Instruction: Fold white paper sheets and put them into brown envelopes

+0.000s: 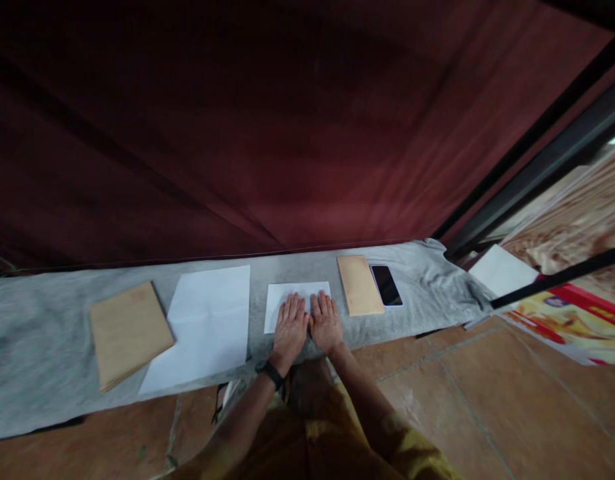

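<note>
A small folded white paper (296, 293) lies on a grey cloth (37, 333) spread on the floor. My left hand (290, 328) and my right hand (325, 323) lie flat on the paper's near half, side by side, fingers stretched out and pressing down. A black band is on my left wrist. A larger creased white sheet (205, 327) lies to the left of the hands, and a slim brown envelope (359, 285) lies to the right.
A stack of brown envelopes (129, 332) sits at the left of the cloth. A dark phone (386, 285) lies beside the slim envelope. A dark red curtain hangs behind. Another white sheet (502, 272) and a printed poster (572, 320) lie right, on the tiled floor.
</note>
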The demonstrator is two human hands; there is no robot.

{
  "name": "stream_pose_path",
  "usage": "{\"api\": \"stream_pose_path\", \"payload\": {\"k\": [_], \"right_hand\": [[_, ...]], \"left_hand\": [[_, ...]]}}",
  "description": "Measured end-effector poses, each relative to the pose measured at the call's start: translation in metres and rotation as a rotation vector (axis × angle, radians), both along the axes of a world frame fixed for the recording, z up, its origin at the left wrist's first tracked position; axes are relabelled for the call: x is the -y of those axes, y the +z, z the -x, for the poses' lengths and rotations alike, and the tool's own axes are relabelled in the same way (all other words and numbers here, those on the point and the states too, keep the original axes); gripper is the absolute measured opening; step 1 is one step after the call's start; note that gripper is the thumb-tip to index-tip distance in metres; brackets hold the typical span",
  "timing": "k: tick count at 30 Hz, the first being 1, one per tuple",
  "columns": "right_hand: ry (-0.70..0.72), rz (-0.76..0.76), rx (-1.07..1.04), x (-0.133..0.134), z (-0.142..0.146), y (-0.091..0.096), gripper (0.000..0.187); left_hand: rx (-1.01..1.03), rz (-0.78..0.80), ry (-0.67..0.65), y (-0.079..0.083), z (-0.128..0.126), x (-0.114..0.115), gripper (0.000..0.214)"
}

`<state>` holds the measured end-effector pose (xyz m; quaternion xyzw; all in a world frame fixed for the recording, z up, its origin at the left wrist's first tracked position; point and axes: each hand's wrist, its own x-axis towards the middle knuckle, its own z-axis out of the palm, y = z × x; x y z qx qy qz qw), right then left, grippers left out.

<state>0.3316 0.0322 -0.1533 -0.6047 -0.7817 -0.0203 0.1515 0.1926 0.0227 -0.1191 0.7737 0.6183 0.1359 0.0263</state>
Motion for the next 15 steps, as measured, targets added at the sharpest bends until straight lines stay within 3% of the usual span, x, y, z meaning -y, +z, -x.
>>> {"api": "stream_pose_path", "payload": {"k": [4, 15], "right_hand": [[-0.016, 0.031, 0.014, -0.001, 0.001, 0.0, 0.058], [-0.041, -0.066, -0.033, -0.001, 0.002, -0.008, 0.055]], "left_hand": [[0.006, 0.031, 0.015, -0.016, 0.002, -0.003, 0.056], [-0.036, -0.01, 0.148, -0.021, 0.022, 0.008, 0.061]]}}
